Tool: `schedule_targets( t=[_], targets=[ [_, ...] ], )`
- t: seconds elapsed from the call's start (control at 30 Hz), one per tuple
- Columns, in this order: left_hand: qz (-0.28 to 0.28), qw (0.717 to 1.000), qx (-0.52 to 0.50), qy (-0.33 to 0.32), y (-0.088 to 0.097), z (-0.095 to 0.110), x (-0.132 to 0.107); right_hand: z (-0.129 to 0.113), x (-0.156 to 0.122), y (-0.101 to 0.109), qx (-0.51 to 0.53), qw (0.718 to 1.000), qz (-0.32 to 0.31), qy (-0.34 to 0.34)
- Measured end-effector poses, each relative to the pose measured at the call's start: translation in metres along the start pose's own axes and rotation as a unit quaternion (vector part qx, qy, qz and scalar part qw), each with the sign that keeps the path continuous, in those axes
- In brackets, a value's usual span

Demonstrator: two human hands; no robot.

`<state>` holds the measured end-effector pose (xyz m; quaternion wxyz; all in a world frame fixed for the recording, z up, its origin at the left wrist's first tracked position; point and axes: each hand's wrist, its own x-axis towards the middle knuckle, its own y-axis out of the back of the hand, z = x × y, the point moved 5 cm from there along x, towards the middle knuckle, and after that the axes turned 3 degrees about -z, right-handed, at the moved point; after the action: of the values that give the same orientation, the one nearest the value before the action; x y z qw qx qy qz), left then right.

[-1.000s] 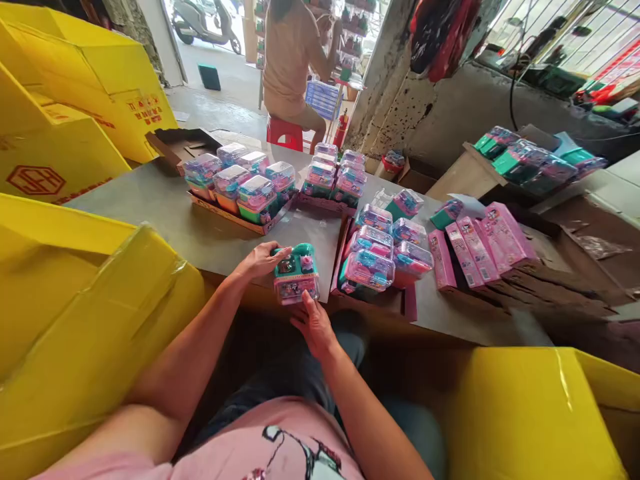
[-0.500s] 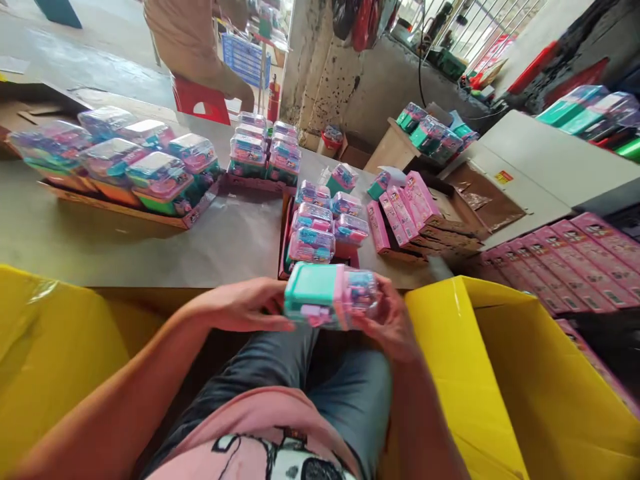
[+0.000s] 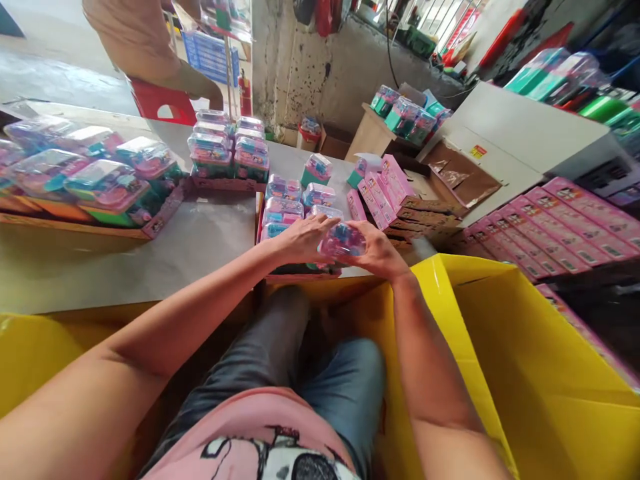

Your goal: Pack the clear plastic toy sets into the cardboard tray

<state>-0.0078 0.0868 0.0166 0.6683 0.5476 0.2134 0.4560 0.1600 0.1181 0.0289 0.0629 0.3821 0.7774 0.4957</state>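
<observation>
At the bench's (image 3: 150, 260) left edge a shallow cardboard tray (image 3: 100, 223) carries clear-lidded toy packs (image 3: 107, 185) laid flat in rows, lids up, probably so each can be lifted out singly. Further along, toward the far edge, a second batch of the same packs (image 3: 227, 150) stands stacked two high. A seated person (image 3: 145, 40) works beyond the far edge, turned away.

At the near edge, about the middle, an open pink carton (image 3: 280, 220) holds more packs side by side. Right over its near end the left hand (image 3: 303, 239) and the right hand (image 3: 377, 252) are closed together on one toy pack (image 3: 343, 241), each clamped on one side of it. It is held level, clear lid up, just above the carton's near row; a grip from both sides likely keeps the slippery plastic shell from twisting.

To the right, flat pink boxes (image 3: 380, 190) lean against one another on folded cardboard, and a longer row of pink boxes (image 3: 565, 230) lies past the bench's right edge. A big yellow box (image 3: 525, 373) stands open just beside the person's right knee, within easy reach.
</observation>
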Motion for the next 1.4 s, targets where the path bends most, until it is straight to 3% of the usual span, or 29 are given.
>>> schedule_targets(
  t=[0.1, 0.23, 0.33, 0.43, 0.53, 0.67, 0.8, 0.93, 1.03, 1.4],
  targets=[
    [-0.052, 0.998, 0.014, 0.035, -0.011, -0.012, 0.01, 0.012, 0.006, -0.016, 0.018, 1.0, -0.009, 0.012],
    [-0.09, 0.991, 0.058, 0.082, -0.018, -0.018, 0.013, 0.039, -0.004, -0.031, 0.066, 0.996, 0.047, -0.022],
    [-0.121, 0.983, 0.095, 0.1, -0.021, -0.016, 0.017, 0.047, -0.012, -0.041, 0.037, 0.995, 0.088, -0.035],
    [-0.142, 0.977, 0.11, 0.115, -0.022, -0.015, 0.022, 0.032, -0.013, -0.047, -0.035, 0.991, 0.129, -0.028],
    [-0.171, 0.974, 0.11, 0.104, -0.016, -0.019, 0.026, 0.002, -0.009, -0.054, -0.128, 0.981, 0.146, -0.031],
    [-0.234, 0.968, 0.081, 0.042, -0.007, -0.036, 0.018, -0.034, -0.003, -0.077, -0.217, 0.973, 0.078, 0.032],
    [-0.192, 0.98, 0.044, 0.01, -0.004, -0.049, 0.001, -0.038, -0.002, -0.102, -0.284, 0.953, -0.027, 0.102],
    [-0.118, 0.989, 0.085, 0.024, -0.009, -0.046, -0.009, -0.026, 0.0, -0.109, -0.341, 0.93, -0.079, 0.114],
    [-0.12, 0.987, 0.109, 0.021, -0.011, -0.044, -0.012, -0.023, 0.002, -0.11, -0.359, 0.918, -0.113, 0.123],
    [-0.118, 0.988, 0.098, 0.016, -0.012, -0.047, -0.013, -0.02, 0.011, -0.125, -0.335, 0.924, -0.131, 0.127]
  ],
)
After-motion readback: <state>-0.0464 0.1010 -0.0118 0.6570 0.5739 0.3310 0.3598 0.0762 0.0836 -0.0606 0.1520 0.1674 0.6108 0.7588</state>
